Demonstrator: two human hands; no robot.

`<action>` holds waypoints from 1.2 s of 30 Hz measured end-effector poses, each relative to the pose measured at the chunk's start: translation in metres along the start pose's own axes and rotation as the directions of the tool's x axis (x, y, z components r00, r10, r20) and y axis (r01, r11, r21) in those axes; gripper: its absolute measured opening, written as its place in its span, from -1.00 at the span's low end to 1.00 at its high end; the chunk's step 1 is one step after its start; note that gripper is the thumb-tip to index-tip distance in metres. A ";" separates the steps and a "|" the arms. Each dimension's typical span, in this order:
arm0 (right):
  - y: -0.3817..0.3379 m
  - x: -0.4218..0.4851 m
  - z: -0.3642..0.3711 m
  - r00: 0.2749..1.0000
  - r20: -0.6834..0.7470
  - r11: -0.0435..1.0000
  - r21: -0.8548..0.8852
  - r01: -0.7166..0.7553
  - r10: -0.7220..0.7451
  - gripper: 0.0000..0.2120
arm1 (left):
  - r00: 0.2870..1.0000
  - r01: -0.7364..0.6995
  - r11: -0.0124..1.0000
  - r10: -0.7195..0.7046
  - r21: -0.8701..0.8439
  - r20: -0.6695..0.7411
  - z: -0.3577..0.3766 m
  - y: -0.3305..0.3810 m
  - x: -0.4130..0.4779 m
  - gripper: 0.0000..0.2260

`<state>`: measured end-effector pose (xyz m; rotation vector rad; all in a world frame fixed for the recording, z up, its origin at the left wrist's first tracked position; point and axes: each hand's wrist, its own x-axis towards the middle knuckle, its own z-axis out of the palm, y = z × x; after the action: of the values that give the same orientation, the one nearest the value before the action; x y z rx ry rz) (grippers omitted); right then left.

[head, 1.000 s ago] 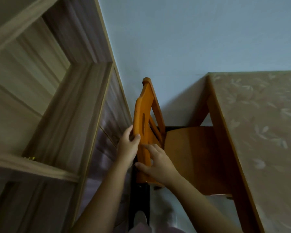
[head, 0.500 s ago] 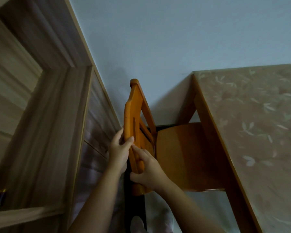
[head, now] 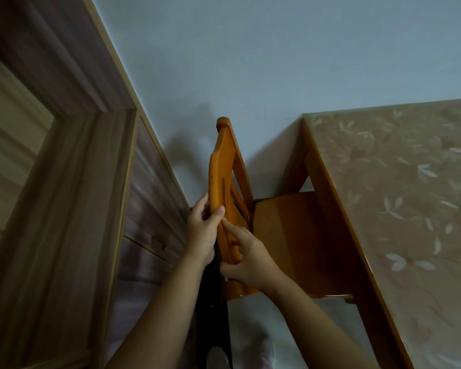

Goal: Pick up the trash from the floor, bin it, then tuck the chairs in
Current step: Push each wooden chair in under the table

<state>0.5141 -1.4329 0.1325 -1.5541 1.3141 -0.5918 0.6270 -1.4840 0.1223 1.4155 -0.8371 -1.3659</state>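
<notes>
An orange wooden chair (head: 225,166) stands between a wooden cabinet and a table, its seat (head: 290,235) partly under the tabletop. My left hand (head: 201,231) grips the left edge of the backrest, thumb on the front. My right hand (head: 246,258) holds the backrest lower down from the right side. The chair's legs are hidden. No trash or bin is in view.
A table (head: 399,187) with a leaf-patterned top and wooden edge fills the right. A tall wooden shelf cabinet (head: 72,182) with drawers stands close on the left. A pale blue wall (head: 250,62) is straight ahead. My feet show on the light floor (head: 253,339) below.
The view has shifted left and up along the cabinet. Both hands have kept hold of the backrest, and the seat sits a little further under the table edge.
</notes>
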 end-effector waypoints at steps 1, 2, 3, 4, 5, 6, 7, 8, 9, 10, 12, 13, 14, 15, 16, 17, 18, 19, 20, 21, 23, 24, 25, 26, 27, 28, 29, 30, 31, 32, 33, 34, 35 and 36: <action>0.002 -0.001 -0.004 1.000 -0.005 1.000 0.007 -0.004 0.004 -0.17 | 1.000 0.002 1.000 -0.002 0.001 0.011 0.003 0.001 0.000 -0.59; 0.004 -0.002 -0.008 1.000 -0.012 1.000 0.010 -0.012 0.012 -0.17 | 1.000 0.002 1.000 -0.002 -0.001 0.027 0.007 0.001 -0.001 -0.59; 0.007 -0.003 -0.012 1.000 -0.020 1.000 0.011 -0.017 0.018 -0.17 | 0.999 -0.002 1.000 0.002 -0.004 0.048 0.010 0.001 -0.002 -0.59; 0.008 -0.004 -0.016 0.999 -0.027 1.000 0.014 -0.019 0.020 -0.18 | 0.998 -0.008 1.000 0.008 -0.002 0.067 0.014 0.001 -0.002 -0.58; 0.010 -0.005 -0.020 0.999 -0.032 1.000 0.016 -0.020 0.020 -0.18 | 0.997 -0.014 1.000 0.013 0.007 0.081 0.017 0.001 -0.003 -0.58; 0.011 -0.006 -0.023 0.999 -0.037 1.000 0.016 -0.017 0.017 -0.19 | 0.996 -0.018 1.000 0.016 0.017 0.090 0.021 0.001 -0.003 -0.58; 0.014 -0.005 -0.026 0.999 -0.039 1.000 0.014 -0.014 0.015 -0.19 | 0.995 -0.022 0.999 0.020 0.024 0.096 0.024 0.001 -0.003 -0.59; 0.016 -0.005 -0.029 0.999 -0.036 1.000 0.008 -0.014 0.015 -0.19 | 0.995 -0.028 0.999 0.025 0.026 0.100 0.028 0.001 -0.002 -0.59; 0.019 -0.005 -0.031 0.999 -0.035 1.000 0.001 -0.012 0.012 -0.18 | 0.994 -0.035 0.999 0.032 0.026 0.102 0.031 0.001 -0.002 -0.60; 0.021 -0.005 -0.034 0.999 -0.035 1.000 -0.007 -0.012 0.012 -0.18 | 0.994 -0.042 0.999 0.039 0.023 0.104 0.035 0.001 -0.002 -0.60; 0.025 -0.004 -0.040 0.999 -0.036 1.000 -0.005 -0.018 0.018 -0.18 | 0.994 -0.052 0.998 0.050 0.022 0.101 0.042 0.001 -0.001 -0.61; 0.026 -0.004 -0.043 0.999 -0.038 1.000 0.000 -0.021 0.021 -0.18 | 0.994 -0.056 0.998 0.053 0.029 0.096 0.045 0.001 0.000 -0.61; 0.027 -0.004 -0.046 0.999 -0.040 1.000 0.006 -0.021 0.022 -0.19 | 0.994 -0.059 0.998 0.056 0.038 0.090 0.048 0.000 0.001 -0.61; 0.027 -0.003 -0.049 0.999 -0.041 1.000 0.012 -0.020 0.020 -0.19 | 0.995 -0.064 0.997 0.060 0.047 0.084 0.051 0.000 0.002 -0.61; 0.028 -0.003 -0.051 0.999 -0.043 1.000 0.015 -0.018 0.019 -0.20 | 0.995 -0.069 0.996 0.064 0.052 0.080 0.054 0.000 0.004 -0.61; 0.028 -0.001 -0.054 0.999 -0.045 1.000 0.018 -0.017 0.018 -0.20 | 0.995 -0.071 0.996 0.066 0.055 0.076 0.057 0.001 0.006 -0.60; 0.028 0.000 -0.056 0.999 -0.045 1.000 0.018 -0.016 0.017 -0.20 | 0.995 -0.068 0.996 0.064 0.056 0.073 0.059 0.001 0.007 -0.60; 0.028 0.002 -0.059 0.999 -0.046 1.000 0.015 -0.015 0.016 -0.20 | 0.996 -0.061 0.997 0.057 0.053 0.073 0.062 0.002 0.009 -0.60; 0.029 0.003 -0.061 0.999 -0.047 1.000 0.009 -0.016 0.016 -0.20 | 0.996 -0.049 0.998 0.045 0.047 0.075 0.065 0.003 0.011 -0.59; 0.029 0.005 -0.064 0.999 -0.048 1.000 0.002 -0.020 0.020 -0.20 | 0.996 -0.037 0.998 0.033 0.043 0.078 0.067 0.004 0.012 -0.59; 0.030 0.005 -0.070 0.999 -0.041 1.000 0.003 -0.025 0.026 -0.20 | 0.996 -0.020 0.999 0.016 0.041 0.092 0.070 0.005 0.014 -0.58; 0.030 0.004 -0.073 0.999 -0.036 1.000 0.005 -0.027 0.027 -0.20 | 0.994 -0.012 0.999 0.007 0.036 0.110 0.071 0.004 0.014 -0.58; 0.032 0.002 -0.075 0.999 -0.028 1.000 0.004 -0.026 0.026 -0.20 | 0.991 -0.001 1.000 -0.002 0.027 0.132 0.071 0.002 0.013 -0.57; 0.034 -0.001 -0.076 1.000 -0.020 1.000 0.000 -0.023 0.023 -0.20 | 0.989 0.010 1.000 -0.012 0.017 0.149 0.070 -0.001 0.011 -0.56; 0.037 -0.004 -0.078 1.000 -0.013 1.000 -0.004 -0.017 0.017 -0.20 | 0.987 0.019 1.000 -0.020 0.010 0.158 0.070 -0.005 0.009 -0.54; 0.039 -0.007 -0.080 1.000 -0.005 1.000 -0.010 -0.014 0.014 -0.20 | 0.987 0.025 1.000 -0.025 0.001 0.159 0.071 -0.008 0.007 -0.53; 0.042 -0.010 -0.081 1.000 0.004 1.000 -0.016 -0.013 0.013 -0.21 | 0.988 0.031 0.999 -0.029 -0.011 0.154 0.072 -0.010 0.004 -0.53; 0.044 -0.012 -0.082 1.000 0.014 1.000 -0.021 -0.014 0.014 -0.20 | 0.988 0.037 0.999 -0.033 -0.022 0.149 0.074 -0.013 0.002 -0.53; 0.047 -0.014 -0.083 1.000 0.021 1.000 -0.026 -0.017 0.017 -0.20 | 0.989 0.043 0.999 -0.038 -0.028 0.145 0.076 -0.015 0.001 -0.53; 0.048 -0.015 -0.085 0.999 0.026 0.999 -0.032 -0.022 0.023 -0.20 | 0.989 0.049 0.998 -0.044 -0.034 0.143 0.078 -0.016 0.000 -0.54; 0.049 -0.016 -0.087 0.999 0.028 0.999 -0.039 -0.028 0.029 -0.21 | 0.989 0.053 0.998 -0.046 -0.041 0.143 0.080 -0.017 -0.001 -0.55; 0.050 -0.017 -0.090 0.999 0.028 0.999 -0.046 -0.030 0.031 -0.21 | 0.989 0.052 0.998 -0.044 -0.046 0.144 0.083 -0.017 -0.001 -0.56; 0.052 -0.018 -0.092 0.999 0.025 0.998 -0.052 -0.029 0.031 -0.21 | 0.988 0.048 0.998 -0.040 -0.050 0.147 0.086 -0.017 -0.001 -0.57; 0.053 -0.017 -0.095 0.999 0.025 0.998 -0.055 -0.027 0.029 -0.22 | 0.988 0.046 0.998 -0.038 -0.049 0.149 0.088 -0.018 -0.001 -0.57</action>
<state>0.4052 -1.4476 0.1273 -1.5806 1.3401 -0.5202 0.5377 -1.4933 0.1139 1.3103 -0.8646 -1.5293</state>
